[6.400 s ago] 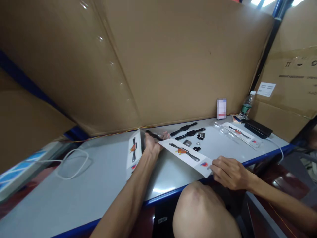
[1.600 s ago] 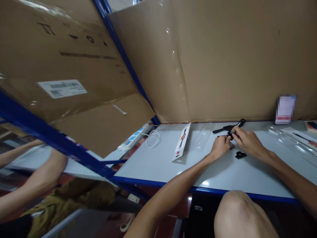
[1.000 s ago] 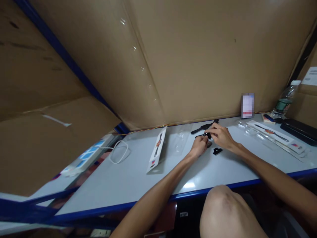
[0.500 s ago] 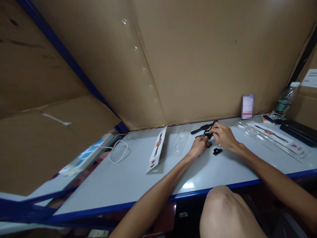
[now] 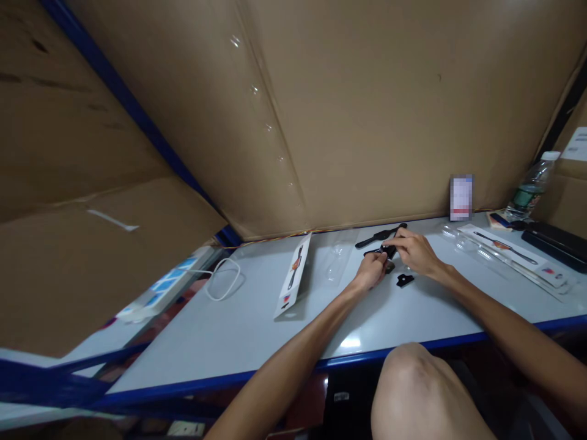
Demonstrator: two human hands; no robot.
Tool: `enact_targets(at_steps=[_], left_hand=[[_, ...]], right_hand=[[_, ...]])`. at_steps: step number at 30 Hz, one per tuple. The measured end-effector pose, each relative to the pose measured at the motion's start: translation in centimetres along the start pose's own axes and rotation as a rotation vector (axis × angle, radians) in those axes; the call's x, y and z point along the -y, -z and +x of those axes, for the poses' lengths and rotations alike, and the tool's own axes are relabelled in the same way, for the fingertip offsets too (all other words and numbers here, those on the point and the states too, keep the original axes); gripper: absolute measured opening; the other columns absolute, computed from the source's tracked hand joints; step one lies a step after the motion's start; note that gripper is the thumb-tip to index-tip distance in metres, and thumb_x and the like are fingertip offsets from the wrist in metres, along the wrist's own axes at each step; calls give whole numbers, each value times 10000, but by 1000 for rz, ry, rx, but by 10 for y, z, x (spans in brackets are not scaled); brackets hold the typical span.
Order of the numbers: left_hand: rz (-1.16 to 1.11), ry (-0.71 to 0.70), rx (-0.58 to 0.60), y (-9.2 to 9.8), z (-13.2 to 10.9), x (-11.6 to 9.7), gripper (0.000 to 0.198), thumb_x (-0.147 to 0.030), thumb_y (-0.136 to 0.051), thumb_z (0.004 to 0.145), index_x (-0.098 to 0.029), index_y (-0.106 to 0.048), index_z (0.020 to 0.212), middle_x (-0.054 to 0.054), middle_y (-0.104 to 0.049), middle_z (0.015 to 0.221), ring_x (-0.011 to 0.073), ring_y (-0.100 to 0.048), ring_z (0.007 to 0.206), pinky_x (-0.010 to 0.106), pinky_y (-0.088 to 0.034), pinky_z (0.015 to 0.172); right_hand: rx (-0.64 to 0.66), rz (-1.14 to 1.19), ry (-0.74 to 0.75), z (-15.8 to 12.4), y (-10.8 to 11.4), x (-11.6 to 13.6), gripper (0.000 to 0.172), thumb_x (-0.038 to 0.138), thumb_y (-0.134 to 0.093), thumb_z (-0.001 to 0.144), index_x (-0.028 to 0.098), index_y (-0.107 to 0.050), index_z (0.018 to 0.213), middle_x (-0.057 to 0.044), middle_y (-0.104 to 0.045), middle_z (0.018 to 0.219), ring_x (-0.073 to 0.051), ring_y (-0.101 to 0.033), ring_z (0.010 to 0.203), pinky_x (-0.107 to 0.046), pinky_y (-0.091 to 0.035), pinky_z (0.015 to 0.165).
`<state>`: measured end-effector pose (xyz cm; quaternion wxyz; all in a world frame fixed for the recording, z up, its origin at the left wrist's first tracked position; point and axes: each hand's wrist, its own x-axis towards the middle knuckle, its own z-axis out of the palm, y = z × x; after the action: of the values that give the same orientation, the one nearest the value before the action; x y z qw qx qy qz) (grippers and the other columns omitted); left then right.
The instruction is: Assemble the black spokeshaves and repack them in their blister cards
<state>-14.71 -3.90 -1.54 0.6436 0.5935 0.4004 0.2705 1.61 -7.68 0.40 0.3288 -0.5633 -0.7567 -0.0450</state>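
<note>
A small black watch with a strap (image 5: 391, 250) is between my two hands above the table. My left hand (image 5: 370, 270) is closed around its near side, thumb on top. My right hand (image 5: 416, 252) has its thumb and index finger pressed on the watch from the right; the exact contact is partly hidden. Behind them a second black watch strap (image 5: 380, 236) lies flat. A small black notched piece (image 5: 404, 280) rests on the table just below my right hand. Partly covered by my left fingers is a small dark brownish piece (image 5: 389, 267).
A printed watch-strap card (image 5: 293, 275) leans on the left, beside a clear plastic blister (image 5: 335, 260). Another card (image 5: 499, 245) with clear packaging lies to the right. Further right are a black case (image 5: 554, 244) and a water bottle (image 5: 532, 189). A white cable (image 5: 223, 281) loops at left.
My right fingers have shifted slightly down and left on the watch, with the index finger now stretched across its top. My left hand keeps its hold. The view has drifted slightly.
</note>
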Motion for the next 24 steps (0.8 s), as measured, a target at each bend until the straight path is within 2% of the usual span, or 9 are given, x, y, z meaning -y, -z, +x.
enact_targets(at_steps=[4, 7, 9, 15, 20, 24], left_hand=[[2, -2, 0, 0, 0, 0, 401, -321, -451, 1038, -205, -427, 655, -88, -325, 412, 51, -223, 296, 202, -118, 347], [6, 2, 0, 0, 0, 0, 399, -303, -434, 1041, -206, -424, 654, -88, -323, 409, 51, -218, 294, 207, -113, 350], [11, 3, 0, 0, 0, 0, 400, -301, -436, 1039, -207, -421, 650, -88, -317, 408, 52, -212, 294, 211, -109, 352], [21, 6, 10, 1, 1, 1, 402, -341, -456, 1035, -209, -424, 656, -91, -309, 413, 53, -215, 300, 212, -113, 361], [29, 5, 11, 1, 2, 2, 400, -349, -463, 1029, -208, -425, 657, -86, -320, 420, 54, -215, 304, 219, -109, 364], [41, -1, 0, 1, 3, 3, 395, -365, -491, 1024, -203, -437, 667, -89, -331, 418, 48, -224, 305, 211, -113, 369]], right_hand=[[-3, 11, 10, 0, -1, -1, 420, 27, -474, 855, 243, -823, 942, -46, -683, 935, -166, -616, 789, -269, -424, 703], [-32, -29, -35, -1, -1, -2, 409, 65, -478, 895, 241, -808, 1062, -56, -695, 972, -174, -619, 800, -274, -425, 702], [-32, -10, -11, -1, -2, -2, 433, 62, -471, 901, 251, -797, 1115, -55, -696, 975, -173, -626, 810, -273, -431, 711], [-35, 62, 54, 0, -3, -5, 457, 12, -470, 845, 261, -822, 998, -42, -690, 927, -165, -633, 796, -275, -445, 717], [-41, 5, -4, 0, -1, -1, 400, 43, -478, 872, 244, -817, 939, -47, -701, 950, -172, -632, 799, -277, -424, 694], [-63, 14, -93, 1, -1, 6, 245, 167, -567, 931, 217, -765, 1066, -46, -715, 966, -166, -617, 760, -275, -401, 672]])
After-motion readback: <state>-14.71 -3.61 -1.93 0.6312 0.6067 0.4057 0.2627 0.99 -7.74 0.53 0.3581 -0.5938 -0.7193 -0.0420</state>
